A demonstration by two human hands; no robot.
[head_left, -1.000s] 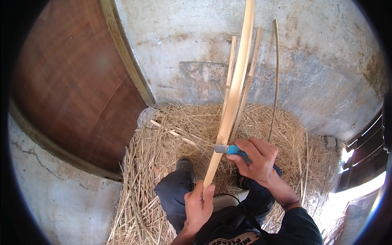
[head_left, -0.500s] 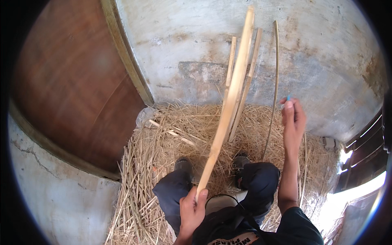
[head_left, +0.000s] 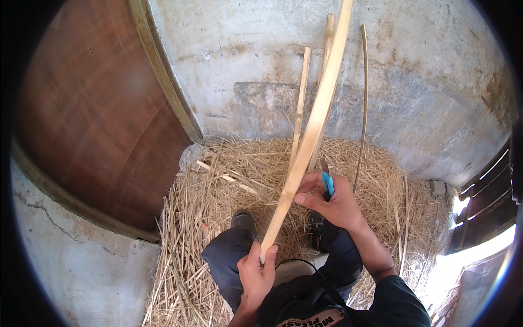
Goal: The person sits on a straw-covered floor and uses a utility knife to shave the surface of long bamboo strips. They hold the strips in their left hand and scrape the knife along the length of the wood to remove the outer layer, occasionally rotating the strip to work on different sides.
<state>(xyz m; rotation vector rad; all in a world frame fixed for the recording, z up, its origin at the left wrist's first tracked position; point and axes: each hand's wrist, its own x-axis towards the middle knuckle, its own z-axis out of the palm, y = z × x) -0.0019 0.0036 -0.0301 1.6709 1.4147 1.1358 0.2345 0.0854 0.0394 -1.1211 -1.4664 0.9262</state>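
A long, pale strip of bamboo (head_left: 311, 136) slants up and away from me, its far end beyond the top of the picture. My left hand (head_left: 256, 275) is closed round its near end, thumb on top. In my right hand (head_left: 342, 204) is a small knife (head_left: 327, 184) with a blue handle, its short dark blade pointing up and away. The fingertips of that hand are at the strip's right edge, beside a node; whether they press on it I cannot tell.
Two more bamboo strips (head_left: 303, 82) and a thin, dark stick (head_left: 364, 98) lean on the stained wall (head_left: 430, 109). Shavings (head_left: 185, 245) cover the floor around my boots. A brown door panel (head_left: 98, 109) stands at left, dark slats (head_left: 485, 201) at right.
My right hand has come down and left from the wall side to the bamboo strip, bringing the knife into clearer view. The strip's far end has shifted up and slightly right.
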